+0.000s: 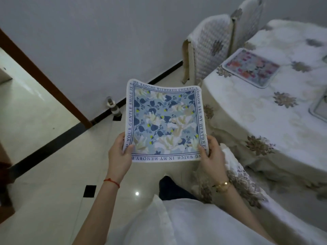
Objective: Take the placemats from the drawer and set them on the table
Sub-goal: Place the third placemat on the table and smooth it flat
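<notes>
Both the left hand (118, 152) and the right hand (213, 153) pinched the near corners of a soft square blue floral placemat (163, 121), held above the glossy floor (53, 174), beside the round cloth-covered table (265, 117).

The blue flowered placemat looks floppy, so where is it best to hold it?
By its near edge's two corners, coming from the sides, as now: the left hand and right hand each pinch a corner of the blue placemat. It is thin and its far edge curves, so a two-corner grip keeps it spread flat.
</notes>
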`<action>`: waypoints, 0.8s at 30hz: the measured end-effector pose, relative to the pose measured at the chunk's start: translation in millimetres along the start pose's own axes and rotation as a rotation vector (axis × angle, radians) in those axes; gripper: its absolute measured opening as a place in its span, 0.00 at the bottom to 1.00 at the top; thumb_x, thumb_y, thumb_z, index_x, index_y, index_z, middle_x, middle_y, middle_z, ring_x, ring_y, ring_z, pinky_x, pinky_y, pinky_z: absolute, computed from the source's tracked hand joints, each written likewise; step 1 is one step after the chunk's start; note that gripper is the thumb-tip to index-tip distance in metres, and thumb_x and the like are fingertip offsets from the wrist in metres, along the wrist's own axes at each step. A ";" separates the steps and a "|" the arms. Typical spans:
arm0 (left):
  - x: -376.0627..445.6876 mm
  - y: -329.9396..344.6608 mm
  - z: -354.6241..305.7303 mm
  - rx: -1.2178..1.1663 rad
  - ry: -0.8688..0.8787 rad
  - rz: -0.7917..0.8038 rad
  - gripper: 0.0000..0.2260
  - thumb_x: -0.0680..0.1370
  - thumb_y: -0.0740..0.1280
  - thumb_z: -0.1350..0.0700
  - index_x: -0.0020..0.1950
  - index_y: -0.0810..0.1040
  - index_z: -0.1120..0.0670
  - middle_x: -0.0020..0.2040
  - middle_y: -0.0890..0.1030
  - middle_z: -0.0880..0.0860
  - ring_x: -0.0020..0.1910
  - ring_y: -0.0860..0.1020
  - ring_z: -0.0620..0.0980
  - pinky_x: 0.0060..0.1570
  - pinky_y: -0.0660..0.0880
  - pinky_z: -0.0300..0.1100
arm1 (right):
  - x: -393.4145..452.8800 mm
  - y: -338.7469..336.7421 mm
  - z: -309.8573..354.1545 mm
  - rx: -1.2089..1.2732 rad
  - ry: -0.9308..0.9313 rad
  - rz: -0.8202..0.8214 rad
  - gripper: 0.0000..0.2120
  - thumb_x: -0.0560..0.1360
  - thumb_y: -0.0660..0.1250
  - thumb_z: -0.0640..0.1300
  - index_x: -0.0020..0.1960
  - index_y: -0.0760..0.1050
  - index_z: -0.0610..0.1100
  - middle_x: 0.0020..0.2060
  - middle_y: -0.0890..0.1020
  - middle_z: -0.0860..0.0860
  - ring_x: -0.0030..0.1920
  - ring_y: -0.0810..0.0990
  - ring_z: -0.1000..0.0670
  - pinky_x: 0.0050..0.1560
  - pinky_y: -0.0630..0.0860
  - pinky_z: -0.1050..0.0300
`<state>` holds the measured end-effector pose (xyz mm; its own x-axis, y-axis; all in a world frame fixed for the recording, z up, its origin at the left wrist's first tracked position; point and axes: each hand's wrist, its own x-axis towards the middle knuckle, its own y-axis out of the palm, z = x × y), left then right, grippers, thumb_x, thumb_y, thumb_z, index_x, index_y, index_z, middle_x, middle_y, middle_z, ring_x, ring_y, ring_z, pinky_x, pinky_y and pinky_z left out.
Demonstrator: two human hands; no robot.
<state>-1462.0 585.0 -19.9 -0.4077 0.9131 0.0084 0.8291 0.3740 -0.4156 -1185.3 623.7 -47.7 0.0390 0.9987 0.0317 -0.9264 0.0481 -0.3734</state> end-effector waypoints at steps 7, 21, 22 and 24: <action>119.8 57.4 -32.9 -0.006 0.072 0.148 0.17 0.76 0.63 0.68 0.62 0.75 0.53 0.55 0.79 0.45 0.53 0.76 0.40 0.49 0.69 0.21 | 95.8 -15.8 1.1 -0.077 0.070 -0.143 0.16 0.77 0.65 0.38 0.63 0.70 0.49 0.47 0.78 0.66 0.46 0.79 0.69 0.41 0.74 0.75; 283.8 232.9 -80.5 -0.040 0.199 0.702 0.19 0.76 0.63 0.69 0.55 0.74 0.44 0.50 0.80 0.43 0.48 0.78 0.39 0.51 0.72 0.29 | 188.4 -59.6 -48.3 -0.118 0.336 -0.615 0.15 0.77 0.63 0.34 0.63 0.69 0.42 0.48 0.82 0.49 0.44 0.81 0.57 0.40 0.78 0.67; 292.6 247.3 -83.3 -0.035 0.193 0.750 0.19 0.76 0.63 0.68 0.55 0.74 0.44 0.50 0.80 0.43 0.49 0.79 0.41 0.52 0.73 0.34 | 193.2 -63.1 -50.9 -0.134 0.357 -0.649 0.15 0.77 0.63 0.35 0.63 0.69 0.43 0.47 0.82 0.49 0.44 0.81 0.56 0.40 0.78 0.65; 306.0 276.6 -88.7 -0.026 0.174 0.845 0.18 0.76 0.63 0.68 0.59 0.74 0.48 0.51 0.80 0.45 0.51 0.79 0.46 0.55 0.74 0.41 | 200.1 -71.8 -56.4 -0.149 0.417 -0.707 0.15 0.78 0.63 0.36 0.63 0.69 0.43 0.47 0.82 0.49 0.44 0.82 0.51 0.41 0.80 0.56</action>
<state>-1323.5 982.2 -51.6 0.4125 0.8977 -0.1546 0.8371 -0.4405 -0.3242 -1089.8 820.9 -66.8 0.7551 0.6550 -0.0300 -0.5735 0.6376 -0.5143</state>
